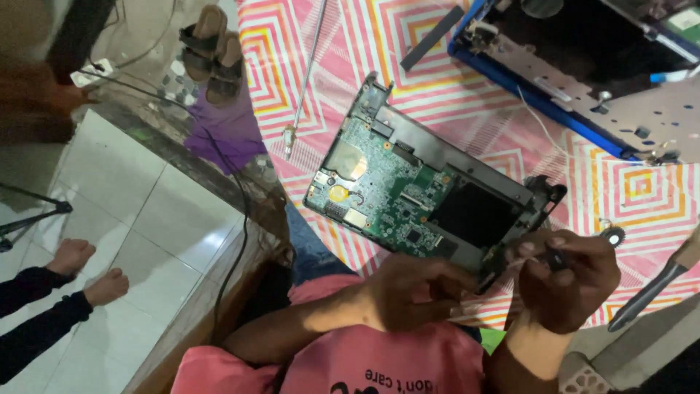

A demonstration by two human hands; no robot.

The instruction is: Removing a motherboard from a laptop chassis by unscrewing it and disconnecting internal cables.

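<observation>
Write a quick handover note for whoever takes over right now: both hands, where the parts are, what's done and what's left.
Left hand: resting at the near edge of the opened laptop base, fingers curled; what it holds is hidden.
Right hand: pinching a small dark part at the base's near right corner.
Done: base is open, green circuit board exposed. The blue casing lies apart on the patterned cloth.
Left: board is still seated in the base. Screwdriver lies to the right.

Two laptop chassis (437, 197) (one blue), two sandals (215, 51), one screwdriver (652, 288).
</observation>
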